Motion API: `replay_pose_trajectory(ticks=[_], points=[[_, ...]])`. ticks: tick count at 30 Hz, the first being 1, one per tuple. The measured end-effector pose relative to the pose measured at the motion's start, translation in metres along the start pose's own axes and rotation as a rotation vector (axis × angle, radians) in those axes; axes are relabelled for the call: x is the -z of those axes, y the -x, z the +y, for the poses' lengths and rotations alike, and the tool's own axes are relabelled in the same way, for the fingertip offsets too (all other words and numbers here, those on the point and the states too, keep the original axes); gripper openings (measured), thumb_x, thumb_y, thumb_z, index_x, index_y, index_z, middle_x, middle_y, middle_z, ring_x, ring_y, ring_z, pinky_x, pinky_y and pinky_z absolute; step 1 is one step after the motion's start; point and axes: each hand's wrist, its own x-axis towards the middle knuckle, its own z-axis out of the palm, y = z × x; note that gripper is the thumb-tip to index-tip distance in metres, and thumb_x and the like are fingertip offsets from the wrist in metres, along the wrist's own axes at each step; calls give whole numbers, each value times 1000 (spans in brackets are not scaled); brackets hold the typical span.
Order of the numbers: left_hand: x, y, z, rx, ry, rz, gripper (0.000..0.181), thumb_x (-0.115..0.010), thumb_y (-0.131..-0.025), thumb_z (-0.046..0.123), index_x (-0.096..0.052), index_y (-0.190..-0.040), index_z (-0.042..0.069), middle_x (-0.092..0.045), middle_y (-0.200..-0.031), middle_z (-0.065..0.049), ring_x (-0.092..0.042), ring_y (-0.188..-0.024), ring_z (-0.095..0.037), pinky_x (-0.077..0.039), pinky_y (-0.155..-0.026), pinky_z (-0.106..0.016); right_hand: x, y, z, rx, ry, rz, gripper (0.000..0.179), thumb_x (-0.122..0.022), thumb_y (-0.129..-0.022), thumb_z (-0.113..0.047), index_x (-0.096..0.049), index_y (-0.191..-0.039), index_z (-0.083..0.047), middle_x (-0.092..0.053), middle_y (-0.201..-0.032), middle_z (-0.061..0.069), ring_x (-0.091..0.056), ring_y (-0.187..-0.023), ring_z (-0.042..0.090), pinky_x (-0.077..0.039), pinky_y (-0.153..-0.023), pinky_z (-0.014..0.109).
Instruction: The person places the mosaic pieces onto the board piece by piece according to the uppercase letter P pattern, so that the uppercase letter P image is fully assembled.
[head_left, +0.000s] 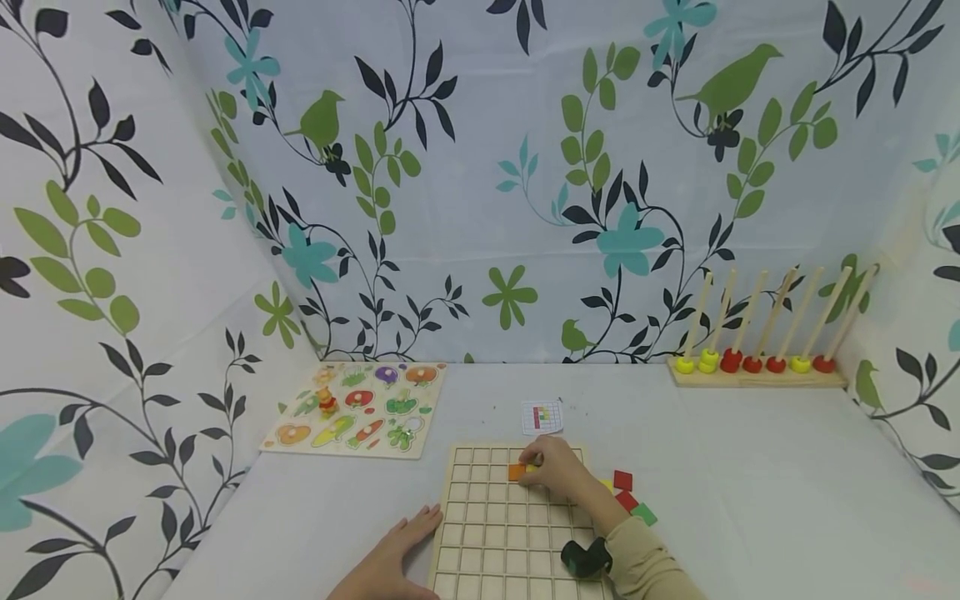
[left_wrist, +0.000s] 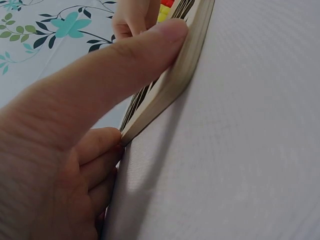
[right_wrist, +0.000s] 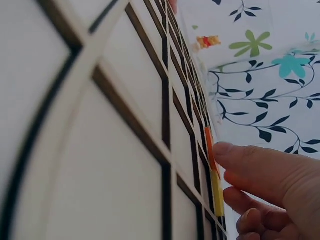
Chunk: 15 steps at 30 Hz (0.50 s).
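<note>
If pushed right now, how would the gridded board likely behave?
The gridded board is probably stiff, judging by its straight edges. Lying flat, it would likely slide, not tip; the left hand touching its edge might resist.

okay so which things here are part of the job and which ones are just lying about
Likely in the job:
grid board
orange tile
yellow tile
loose tiles
grid card

Probably just lying about:
vegetable puzzle
toy figure
peg rack
</note>
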Motion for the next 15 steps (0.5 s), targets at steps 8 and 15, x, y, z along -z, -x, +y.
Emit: replay_pose_trajectory(ticks=[8,15], points=[[-2,0,-3,-2,5,5,97,-77,-61,44,-33,-137,2,-30,-141,-13,-23,-129,-29,-10,-105,-34,25,13,-6,-35,-41,132,20,-73,-73,-9,-68,-91,-3,-61,-86,2,-41,-66,15,-37,-52,25],[-2,0,-2,4,18,1,97,-77,-62,44,-33,-138,3,-29,-141,-13,-22,-129,-29,-9,-105,-35,54,26,3,-58,12,265,22,-76,-70,-8,-68,-91,-2,-59,-80,3,-38,-62,13,-34,-50,24]])
